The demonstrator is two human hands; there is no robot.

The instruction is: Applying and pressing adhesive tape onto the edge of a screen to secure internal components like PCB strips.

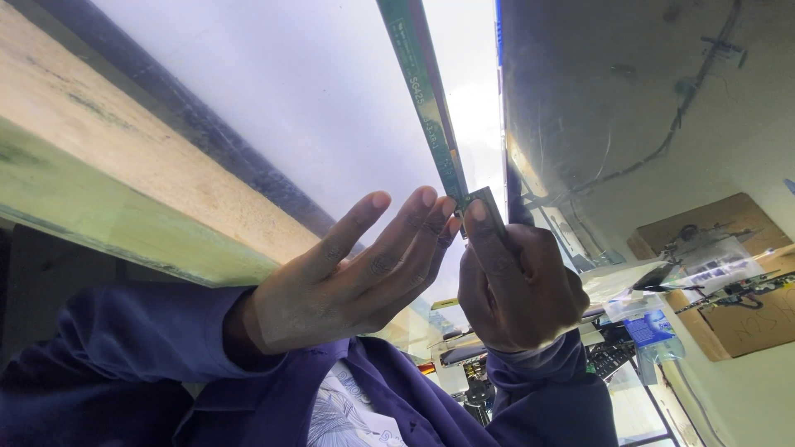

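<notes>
Head view looks flipped, so sides are a judgement from the sleeves: left hand (pixel 352 269) sits picture-left, right hand (pixel 517 285) picture-right. Right hand is clenched, thumb pressed along the lower end of a long thin green circuit strip (pixel 426 99) that runs up and away from the fingers toward the top edge of the view. Left hand is spread and released, fingertips (pixel 431 203) just touching the strip's end where a small connector tab (pixel 484 203) sticks out; it isn't gripping anything. Strip lies against a big pale backlit panel (pixel 290 108), beside the dark edge of a grey sheet (pixel 646 83) with a thin cable stuck on it. Wooden ledge (pixel 124 174) runs along picture-left. Past the hands, a cluttered bench (pixel 662 331) with cardboard, clear bags, small electronic parts and a remote. My read on doing this well: keep the pinch on the strip's bare edges, not on components; support it close to the joint so the long span doesn't flex or twist; let the free fingertips steady the tab rather than pull; move in line with the strip, no sideways lever. Can't tell whether the tab is seated or loose.
</notes>
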